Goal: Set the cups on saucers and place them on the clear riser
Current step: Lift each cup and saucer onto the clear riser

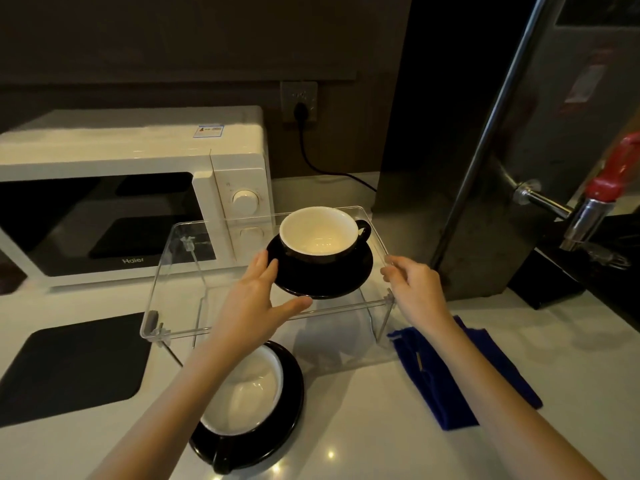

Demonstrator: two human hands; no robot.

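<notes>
A black cup with a white inside (318,233) stands on a black saucer (325,278) on the right half of the clear riser (180,271). My left hand (256,299) is open, fingers and thumb touching the saucer's left and front rim. My right hand (412,289) hovers at the riser's right edge, fingers loosely curled and holding nothing. A second black cup (252,393) sits on its saucer (287,414) on the white counter in front of the riser, partly hidden by my left forearm.
A white microwave (138,188) stands behind the riser on the left. A black mat (72,368) lies at the left front, a blue cloth (450,372) at the right. A steel water boiler (519,143) with a red-handled tap (609,181) rises at the right.
</notes>
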